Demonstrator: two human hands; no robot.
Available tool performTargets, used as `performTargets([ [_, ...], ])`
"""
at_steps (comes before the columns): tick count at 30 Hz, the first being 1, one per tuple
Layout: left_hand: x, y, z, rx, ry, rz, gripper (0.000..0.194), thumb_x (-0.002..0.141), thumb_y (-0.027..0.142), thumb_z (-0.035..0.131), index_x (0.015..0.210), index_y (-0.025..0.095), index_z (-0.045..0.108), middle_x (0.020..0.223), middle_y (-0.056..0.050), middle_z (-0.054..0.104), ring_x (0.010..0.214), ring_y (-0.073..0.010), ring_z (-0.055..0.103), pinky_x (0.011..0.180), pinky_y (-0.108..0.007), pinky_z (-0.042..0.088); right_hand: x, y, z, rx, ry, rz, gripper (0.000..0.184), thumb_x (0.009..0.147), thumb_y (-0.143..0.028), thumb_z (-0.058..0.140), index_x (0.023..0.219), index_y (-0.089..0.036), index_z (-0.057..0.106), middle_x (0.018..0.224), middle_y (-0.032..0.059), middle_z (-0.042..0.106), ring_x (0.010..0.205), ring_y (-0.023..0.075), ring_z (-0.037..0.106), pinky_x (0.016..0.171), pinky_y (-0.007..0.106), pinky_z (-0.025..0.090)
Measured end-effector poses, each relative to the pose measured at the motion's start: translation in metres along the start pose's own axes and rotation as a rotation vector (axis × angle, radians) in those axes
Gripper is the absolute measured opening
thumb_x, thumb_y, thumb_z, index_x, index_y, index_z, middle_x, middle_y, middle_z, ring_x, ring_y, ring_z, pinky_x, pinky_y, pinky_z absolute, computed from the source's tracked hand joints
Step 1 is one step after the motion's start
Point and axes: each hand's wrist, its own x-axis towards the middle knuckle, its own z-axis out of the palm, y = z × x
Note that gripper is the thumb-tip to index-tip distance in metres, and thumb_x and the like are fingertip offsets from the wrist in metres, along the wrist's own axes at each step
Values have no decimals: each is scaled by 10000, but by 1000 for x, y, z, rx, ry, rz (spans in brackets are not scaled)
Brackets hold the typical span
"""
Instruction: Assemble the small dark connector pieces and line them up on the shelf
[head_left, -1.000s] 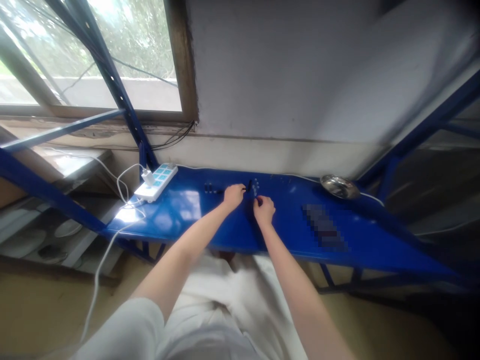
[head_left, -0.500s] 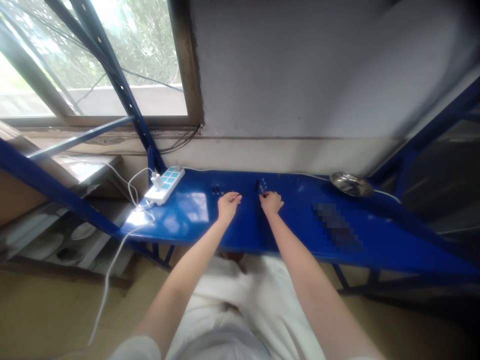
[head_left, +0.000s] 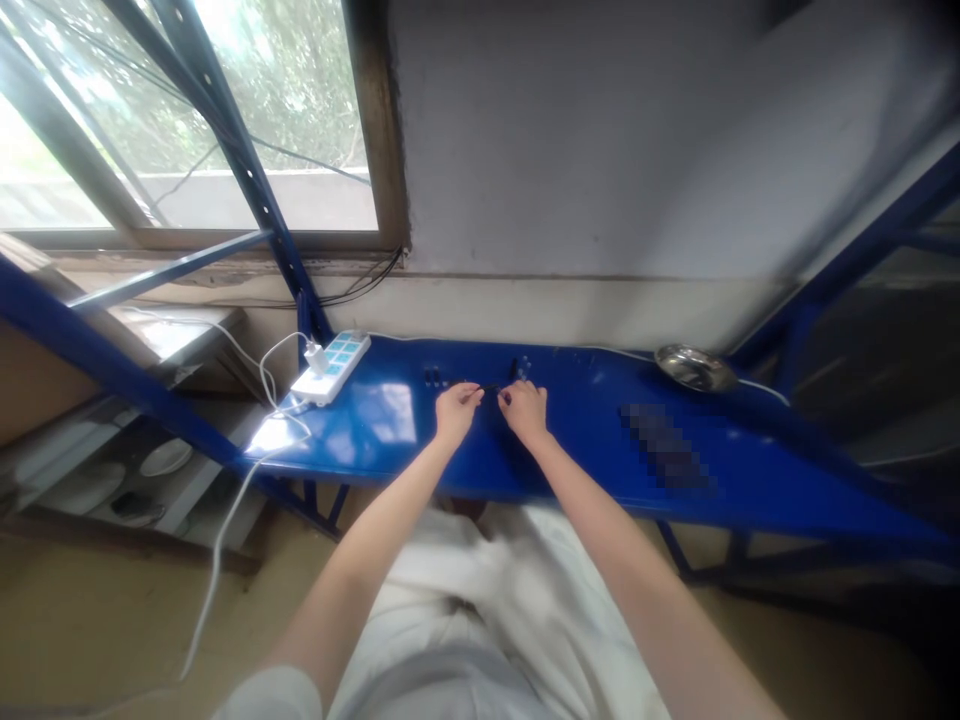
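Observation:
Over the blue table my left hand point(head_left: 457, 412) is closed in a pinch on a small dark rod-like piece point(head_left: 489, 387), which sticks out to the right from its fingertips. Close by, my right hand point(head_left: 526, 408) has thumb and fingers pressed together beside the far end of that rod; whatever is between them is too small to name. Just beyond the right hand lie several small clear pieces point(head_left: 524, 366) and a short black piece point(head_left: 514, 368). Behind the left hand, a few small dark-and-clear pieces point(head_left: 431, 376) stand or lie in a row.
A white power strip point(head_left: 334, 368) with a plugged-in cable sits at the table's left end. Toward the right back is a shiny metal dish point(head_left: 694, 368), with a blurred-out dark object point(head_left: 667, 448) in front of it. Blue frame posts point(head_left: 262, 205) rise at the left side.
My right hand has moved left and slightly toward me, from the small clear pieces to the end of the dark rod. The left hand has stayed almost still, holding the rod.

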Motion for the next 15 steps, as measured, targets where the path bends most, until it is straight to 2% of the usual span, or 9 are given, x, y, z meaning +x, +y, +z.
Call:
performTargets([
  [6, 0, 3, -4, 52, -7, 37, 177, 723, 253, 631, 861, 146, 661, 810, -67, 696, 644, -129, 646, 673, -247, 508, -2, -6, -12, -6, -2, -77, 220, 832, -207, 448, 731, -166, 638, 808, 82, 620, 814, 212, 499, 723, 348, 282],
  [11, 1, 11, -11, 119, -24, 51, 173, 736, 240, 615, 877, 153, 665, 804, -64, 695, 682, -141, 652, 687, -253, 506, 0, -3, -17, -22, 13, -57, 228, 836, -219, 441, 737, -172, 642, 814, 79, 625, 798, 210, 499, 712, 346, 285],
  [15, 2, 13, -14, 147, -65, 85, 158, 741, 228, 608, 865, 152, 670, 807, -68, 693, 694, -143, 652, 713, -259, 505, -1, -4, -19, -41, -6, -110, 234, 834, -204, 436, 730, -174, 644, 811, 82, 627, 805, 211, 499, 720, 350, 289],
])
